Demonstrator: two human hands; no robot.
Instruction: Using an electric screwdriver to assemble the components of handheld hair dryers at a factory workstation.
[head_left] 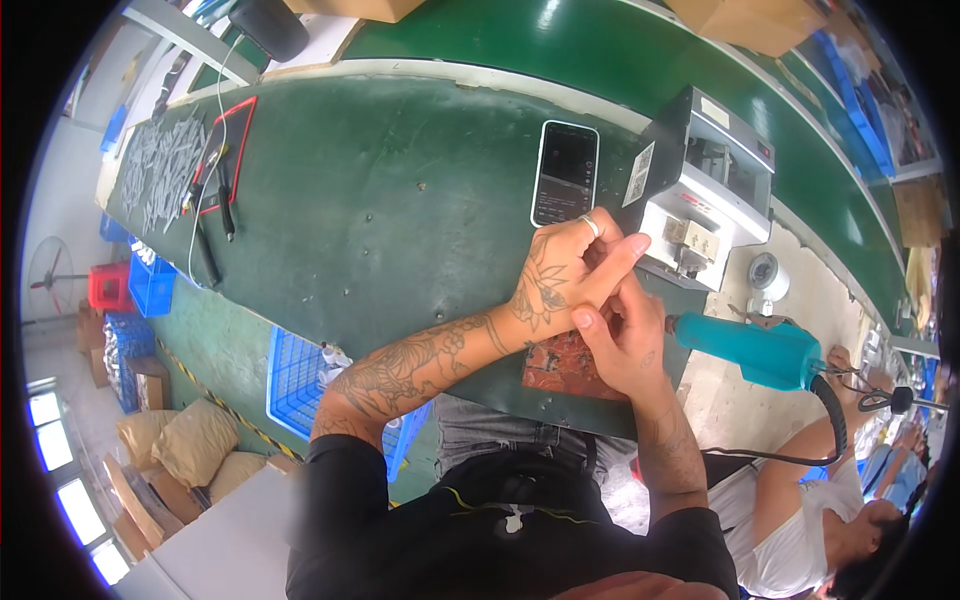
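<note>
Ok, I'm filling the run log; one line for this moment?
left grip: touching right grip; held: unclear; phone: on table; teal tool: beside right grip

One phone [566, 165], one machine [658, 226] — one teal tool [750, 350].

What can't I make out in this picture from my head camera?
- Head view: whether anything small sits between the left hand and right hand; their fingers hide it.
- Head view: the full outline of the reddish-brown patch; the hands cover part.
- Head view: fine detail on the phone; too small.
- Head view: the upper cardboard box; cut off by the top edge.
</note>
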